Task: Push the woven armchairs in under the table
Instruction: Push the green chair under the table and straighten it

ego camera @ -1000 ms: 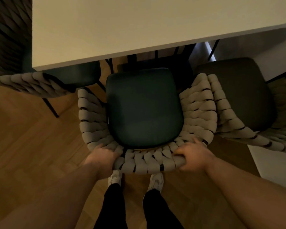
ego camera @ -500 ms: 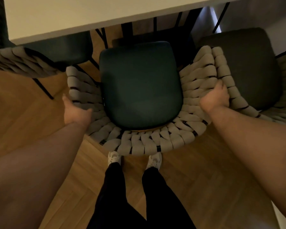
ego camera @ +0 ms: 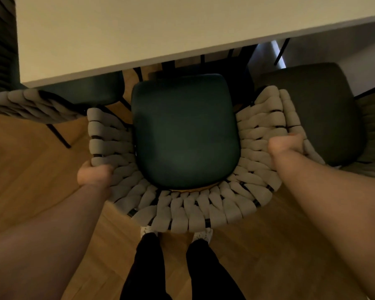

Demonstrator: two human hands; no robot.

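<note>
A woven armchair point(ego camera: 188, 215) with pale thick straps and a dark green seat cushion stands right in front of me, its seat front just short of the pale table point(ego camera: 139, 29) edge. My left hand point(ego camera: 94, 174) is closed around the chair's left arm. On the right arm, my right hand point(ego camera: 287, 144) grips the woven straps. A second woven armchair point(ego camera: 33, 105) at the left has its seat partly under the table. A third armchair point(ego camera: 312, 111) with a dark grey-green seat stands at the right, touching the middle chair's arm.
The floor point(ego camera: 30, 169) is wooden herringbone parquet. My legs in black trousers and white shoes point(ego camera: 147, 230) stand just behind the chair back. Black table legs and chair legs show under the table edge. A pale wall or floor strip lies at the far right.
My hands moved from the top of the chair back out to the two arms and closed on them. The table edge sits lower in view than half a second ago.
</note>
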